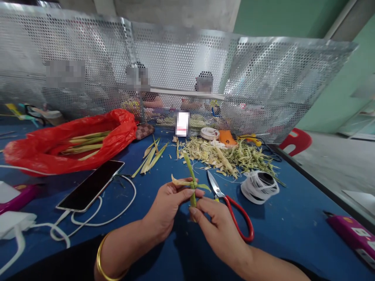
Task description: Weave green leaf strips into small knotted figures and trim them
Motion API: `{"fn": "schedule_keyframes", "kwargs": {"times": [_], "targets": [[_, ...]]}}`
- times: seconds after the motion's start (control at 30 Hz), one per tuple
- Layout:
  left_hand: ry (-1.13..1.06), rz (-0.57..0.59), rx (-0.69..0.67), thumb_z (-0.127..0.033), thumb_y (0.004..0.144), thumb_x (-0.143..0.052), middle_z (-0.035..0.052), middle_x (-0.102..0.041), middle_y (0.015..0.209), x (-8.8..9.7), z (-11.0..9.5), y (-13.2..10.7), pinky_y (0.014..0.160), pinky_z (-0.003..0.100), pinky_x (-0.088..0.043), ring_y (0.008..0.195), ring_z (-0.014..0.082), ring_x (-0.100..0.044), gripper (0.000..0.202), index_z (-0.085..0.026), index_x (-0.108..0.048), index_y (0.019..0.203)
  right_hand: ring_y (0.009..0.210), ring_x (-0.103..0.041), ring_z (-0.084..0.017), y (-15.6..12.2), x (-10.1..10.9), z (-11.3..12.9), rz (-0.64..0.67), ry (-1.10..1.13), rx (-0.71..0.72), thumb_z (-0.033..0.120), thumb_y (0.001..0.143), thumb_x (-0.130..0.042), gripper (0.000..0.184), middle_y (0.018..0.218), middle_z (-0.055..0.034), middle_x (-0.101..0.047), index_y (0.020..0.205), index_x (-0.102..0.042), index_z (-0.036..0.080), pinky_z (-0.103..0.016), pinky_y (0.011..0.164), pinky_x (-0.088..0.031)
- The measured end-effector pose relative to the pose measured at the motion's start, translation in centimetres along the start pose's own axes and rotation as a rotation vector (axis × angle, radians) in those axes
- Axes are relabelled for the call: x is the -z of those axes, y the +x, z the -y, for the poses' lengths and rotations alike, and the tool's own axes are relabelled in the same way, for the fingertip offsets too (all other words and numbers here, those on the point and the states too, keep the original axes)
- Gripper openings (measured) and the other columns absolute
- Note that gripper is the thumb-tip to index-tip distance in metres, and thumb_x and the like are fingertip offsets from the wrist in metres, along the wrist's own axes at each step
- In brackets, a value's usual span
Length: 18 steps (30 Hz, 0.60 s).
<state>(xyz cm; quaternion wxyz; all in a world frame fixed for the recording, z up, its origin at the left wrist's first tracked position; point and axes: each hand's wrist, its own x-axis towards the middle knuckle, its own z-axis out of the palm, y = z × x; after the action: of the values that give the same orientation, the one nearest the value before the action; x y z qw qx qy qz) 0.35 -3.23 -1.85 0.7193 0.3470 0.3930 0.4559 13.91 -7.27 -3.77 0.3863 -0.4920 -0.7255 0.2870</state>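
My left hand (166,207) and my right hand (213,224) both pinch a folded green leaf strip (190,177) that stands upright above the blue table (293,222). The left fingers close round its knotted middle, and the right fingertips grip its lower end. Just right of my hands lie red-handled scissors (234,212), blades pointing away. A gold bangle (101,259) circles my left wrist.
A white reel of string (259,187) and a heap of leaf trimmings (231,156) lie beyond the scissors. A red bag (70,142) holds leaf stalks at left, near a phone (90,185) with a white cable. Other people sit behind the perforated metal screen (181,74).
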Motion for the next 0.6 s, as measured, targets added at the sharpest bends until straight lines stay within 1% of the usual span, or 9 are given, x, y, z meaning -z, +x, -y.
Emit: {"fn": "schedule_keyframes", "kwargs": {"times": [0.17,0.3,0.4,0.5,0.57,0.6], "targets": [[0.005,-0.018,0.007,-0.014,0.068,-0.07,0.0086,-0.073,0.078,0.2,0.4,-0.1,0.075,0.026,-0.046,0.072,0.0158,-0.064,0.019,-0.01,-0.069,0.086,0.06,-0.044,-0.011,-0.2,-0.3,0.0,0.006,-0.046,0.047,0.02,0.089,-0.046,0.028,0.064,0.0016,-0.049,0.061,-0.042,0.019,-0.024,0.056,-0.03],[-0.007,-0.043,0.037,-0.011,0.069,-0.068,0.0081,-0.073,0.074,0.0,0.3,-0.2,0.073,0.025,-0.046,0.07,0.015,-0.064,0.027,-0.01,-0.064,0.096,0.059,-0.042,-0.011,-0.3,-0.6,0.0,-0.001,-0.134,0.092,0.018,0.087,-0.047,0.029,0.063,0.0012,-0.049,0.06,-0.037,0.019,-0.024,0.055,-0.028],[0.006,-0.033,0.074,-0.011,0.071,-0.066,0.0072,-0.072,0.071,0.1,-0.1,0.0,0.07,0.024,-0.047,0.066,0.0136,-0.064,0.031,-0.01,-0.06,0.101,0.06,-0.045,-0.012,-0.2,-0.5,0.0,0.007,-0.197,0.098,0.018,0.088,-0.047,0.027,0.066,-0.0004,-0.053,0.062,-0.041,0.019,-0.024,0.056,-0.03],[0.014,-0.013,0.073,-0.013,0.075,-0.064,0.0057,-0.071,0.074,0.4,-0.7,0.6,0.067,0.022,-0.047,0.067,0.0125,-0.064,0.027,-0.012,-0.059,0.102,0.064,-0.05,-0.014,0.0,0.5,0.1,-0.004,-0.228,0.117,0.022,0.091,-0.046,0.022,0.069,-0.001,-0.056,0.069,-0.052,0.02,-0.025,0.06,-0.034],[0.019,0.004,0.059,-0.014,0.077,-0.062,0.0038,-0.069,0.074,0.6,-1.0,0.8,0.066,0.021,-0.047,0.065,0.0112,-0.062,0.027,-0.013,-0.059,0.104,0.068,-0.052,-0.015,0.3,1.6,0.2,-0.087,-0.237,0.152,0.026,0.091,-0.047,0.018,0.072,-0.0014,-0.057,0.077,-0.057,0.021,-0.026,0.064,-0.036],[0.023,0.021,0.059,-0.014,0.077,-0.062,0.0029,-0.068,0.073,0.6,-1.1,0.8,0.066,0.021,-0.047,0.063,0.0106,-0.062,0.028,-0.013,-0.059,0.106,0.071,-0.053,-0.016,0.5,2.1,0.2,-0.158,-0.245,0.153,0.029,0.091,-0.049,0.016,0.075,-0.0023,-0.058,0.08,-0.057,0.021,-0.027,0.066,-0.037]]}}
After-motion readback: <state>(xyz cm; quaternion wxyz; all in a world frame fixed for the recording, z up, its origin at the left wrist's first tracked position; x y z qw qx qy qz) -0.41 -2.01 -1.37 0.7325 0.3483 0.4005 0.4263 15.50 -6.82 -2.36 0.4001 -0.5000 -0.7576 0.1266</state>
